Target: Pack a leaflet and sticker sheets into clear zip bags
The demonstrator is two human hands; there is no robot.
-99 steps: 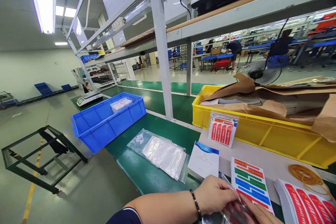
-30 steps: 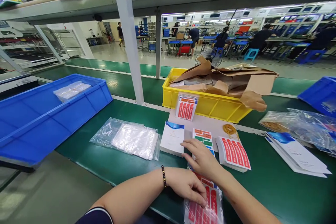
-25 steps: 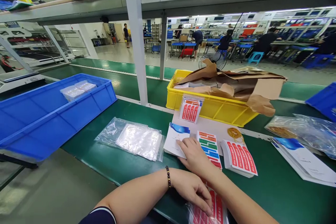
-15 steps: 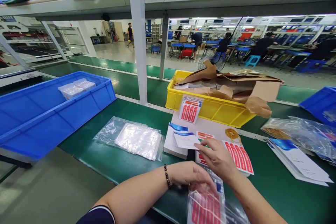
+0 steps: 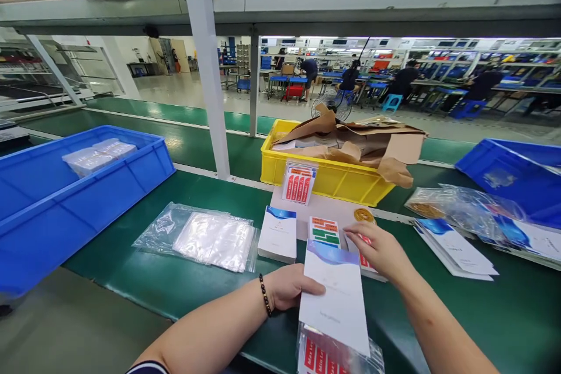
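My left hand grips a white booklet with a blue wavy band, its thumb lying across the cover. Below the booklet, a clear plastic bag shows a sheet of red labels inside. My right hand is at the stack of red label sheets, fingers closed at the upper left corner of the top sheet. Left of that lies a sheet of orange and green labels, partly covered by the booklet. A stack of similar booklets stands near my left hand.
Clear zip bags lie at left, beside a long blue bin. Behind is a yellow crate with brown paper; a bagged label set leans on it. Rubber bands, more booklets and another blue bin are right.
A booklet from the stack is now in my left hand, over the plastic bag. My right hand has moved from the booklets to the red label sheets. The view has shifted right.
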